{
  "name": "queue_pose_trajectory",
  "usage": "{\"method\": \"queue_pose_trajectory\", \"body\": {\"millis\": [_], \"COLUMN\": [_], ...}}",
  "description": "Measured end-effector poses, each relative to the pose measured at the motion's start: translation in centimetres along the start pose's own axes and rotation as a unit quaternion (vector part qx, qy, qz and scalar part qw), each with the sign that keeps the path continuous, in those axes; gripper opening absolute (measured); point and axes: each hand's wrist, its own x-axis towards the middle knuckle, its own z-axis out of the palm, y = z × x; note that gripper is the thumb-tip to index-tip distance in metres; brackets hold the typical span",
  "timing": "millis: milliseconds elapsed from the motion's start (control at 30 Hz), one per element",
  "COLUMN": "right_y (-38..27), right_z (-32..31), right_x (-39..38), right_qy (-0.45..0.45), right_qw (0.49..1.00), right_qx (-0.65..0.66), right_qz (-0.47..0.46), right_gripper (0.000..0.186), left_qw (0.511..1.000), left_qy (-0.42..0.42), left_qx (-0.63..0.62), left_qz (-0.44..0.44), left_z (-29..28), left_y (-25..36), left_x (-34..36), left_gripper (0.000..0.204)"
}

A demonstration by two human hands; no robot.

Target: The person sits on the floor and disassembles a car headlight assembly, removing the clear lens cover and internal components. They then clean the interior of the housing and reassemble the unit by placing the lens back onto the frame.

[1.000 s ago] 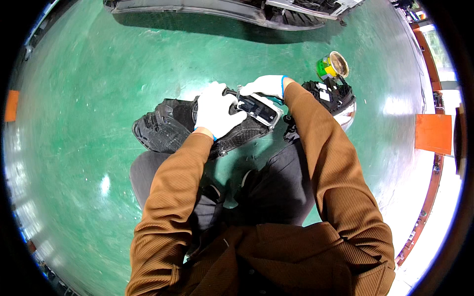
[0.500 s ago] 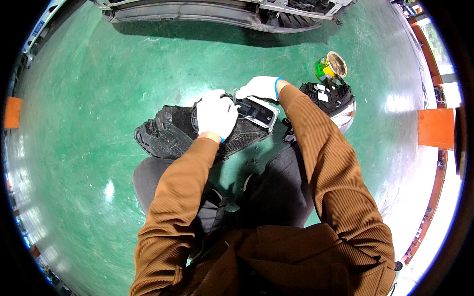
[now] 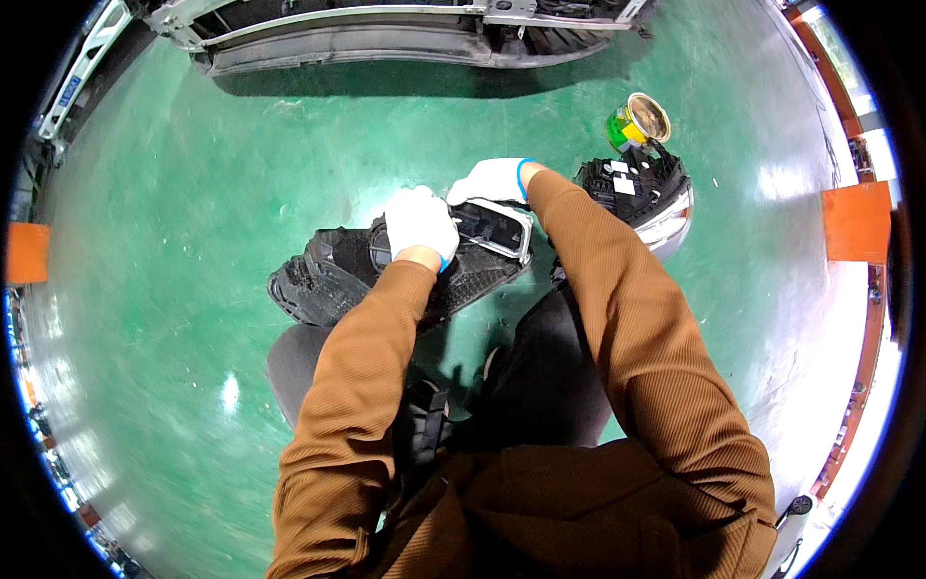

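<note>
A large black plastic housing [image 3: 328, 280] lies on the green floor before my knees, with a silver-rimmed black module [image 3: 495, 230] on its right part. My left hand [image 3: 419, 224] in a white glove with blue cuff rests on the housing just left of the module, fingers curled and closed on its edge; fingertips are partly hidden. My right hand [image 3: 482, 181], also gloved, has its fingers bent over the upper left end of the module's silver rim, pinching there. A second unit, a headlamp [image 3: 664, 220] with black back and clear lens, sits to the right, partly behind my right sleeve.
A green-and-yellow tin [image 3: 622, 124] stands beyond the headlamp. A bumper assembly with metal frame [image 3: 405, 39] lies across the top. A white vehicle part [image 3: 82, 72] is at upper left, orange blocks [image 3: 857, 222] at both sides. My legs [image 3: 540, 367] are below the housing.
The view has shifted, so the housing sits lower in the picture. My left hand has curled more tightly and turned upright. My right hand has shifted slightly left along the module's end.
</note>
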Motion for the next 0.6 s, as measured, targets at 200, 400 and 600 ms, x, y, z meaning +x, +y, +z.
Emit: {"method": "queue_pose_trajectory", "body": {"millis": [200,400,600], "right_y": [0.3,-0.4,-0.6], "right_z": [-0.3,-0.2,0.2], "right_x": [0.5,-0.1,-1.1], "right_qy": [-0.012,-0.020,0.017], "right_qw": [1.000,1.000,1.000], "right_qx": [-0.021,-0.012,0.010], "right_qz": [-0.001,0.014,-0.004], "right_gripper": [0.082,0.082,0.068], "left_qw": [0.994,0.997,0.999], "left_qy": [-0.045,-0.027,-0.036], "left_qx": [-0.095,-0.064,-0.012], "left_qz": [-0.023,-0.033,0.008], "left_z": [-0.6,0.5,0.5], "left_y": [-0.5,-0.8,-0.9], "left_x": [0.4,0.9,1.3], "left_gripper": [0.026,0.020,0.021]}}
